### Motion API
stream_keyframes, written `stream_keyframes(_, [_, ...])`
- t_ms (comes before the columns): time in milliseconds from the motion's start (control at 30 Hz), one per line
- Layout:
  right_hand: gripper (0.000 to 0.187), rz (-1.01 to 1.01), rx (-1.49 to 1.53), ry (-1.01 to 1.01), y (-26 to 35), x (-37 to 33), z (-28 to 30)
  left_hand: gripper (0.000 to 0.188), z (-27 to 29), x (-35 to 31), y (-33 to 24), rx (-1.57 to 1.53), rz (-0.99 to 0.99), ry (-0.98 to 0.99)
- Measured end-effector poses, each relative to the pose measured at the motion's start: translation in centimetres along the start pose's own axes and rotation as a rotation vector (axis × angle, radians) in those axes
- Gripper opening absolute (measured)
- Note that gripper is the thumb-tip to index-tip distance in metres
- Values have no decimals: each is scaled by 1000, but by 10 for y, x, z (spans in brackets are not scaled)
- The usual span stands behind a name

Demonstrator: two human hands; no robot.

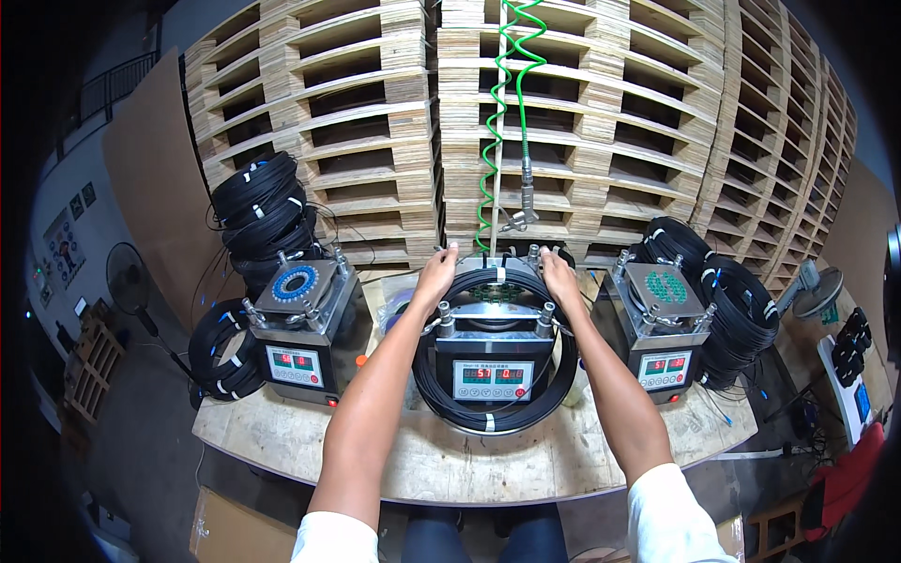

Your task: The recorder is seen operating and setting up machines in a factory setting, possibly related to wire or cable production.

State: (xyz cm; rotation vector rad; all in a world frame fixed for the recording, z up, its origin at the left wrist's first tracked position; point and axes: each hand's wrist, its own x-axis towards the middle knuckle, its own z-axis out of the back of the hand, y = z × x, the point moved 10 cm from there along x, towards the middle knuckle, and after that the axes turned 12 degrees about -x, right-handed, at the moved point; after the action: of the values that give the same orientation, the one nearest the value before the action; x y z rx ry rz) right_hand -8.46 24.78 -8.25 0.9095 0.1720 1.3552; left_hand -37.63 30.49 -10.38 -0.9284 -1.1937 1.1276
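Both my arms reach over the middle machine (493, 380), a dark box with a red digital display on its front. My left hand (437, 278) is closed at its far left corner, beside a small metal part. My right hand (560, 280) is closed at the far right corner, close to a metal post (534, 255). What the fingers grip is hidden at both corners. A coil of black cable (490, 424), bound with white ties, rests against the machine and loops around its front. Under the coil's upper part, green pieces show on the machine's top.
Similar machines stand left (300, 324) and right (657, 324), with blue-and-white and green rings on top. Black cable coils (263, 202) are stacked behind the left one; more coils (741, 310) sit at right. A green spiral air hose (490, 141) hangs before wooden pallets (582, 113).
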Motion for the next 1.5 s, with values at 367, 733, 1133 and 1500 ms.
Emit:
stream_keyframes(367, [58, 62, 76, -51, -4, 1, -1, 72, 5, -16, -17, 110, 26, -37])
stream_keyframes(733, [73, -516, 371, 216, -86, 53, -59, 71, 0, -24, -35, 147, -34, -34])
stream_keyframes(1133, [25, -666, 1063, 256, -85, 60, -93, 71, 2, -27, -31, 115, 47, 26])
stream_keyframes(1500, [44, -213, 122, -150, -22, 73, -22, 71, 10, -15, -15, 106, 33, -3])
